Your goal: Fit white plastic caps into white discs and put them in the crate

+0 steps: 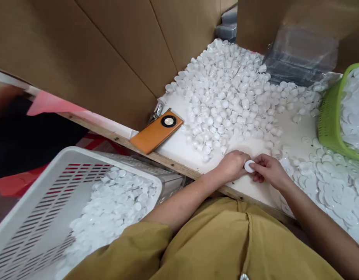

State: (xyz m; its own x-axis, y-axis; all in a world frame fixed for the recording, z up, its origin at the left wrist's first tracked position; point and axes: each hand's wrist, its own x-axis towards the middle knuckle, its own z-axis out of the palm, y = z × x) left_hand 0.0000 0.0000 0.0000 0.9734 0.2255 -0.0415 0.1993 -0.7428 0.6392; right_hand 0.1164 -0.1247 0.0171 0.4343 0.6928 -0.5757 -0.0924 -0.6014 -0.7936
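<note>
I see both hands meeting at the near edge of the white surface (179, 146): left hand (232, 165) and right hand (269, 170) each have their grip closed on one small white disc (249, 166), pinched between the fingertips just above the surface. A heap of white cup-shaped pieces (226, 93) lies just beyond the hands, flat white discs (331, 182) spread to the right beside a green basket (328, 120). An orange phone (156, 133) sits at the surface's left edge, a white crate (36, 194) of finished pieces below-left.
</note>
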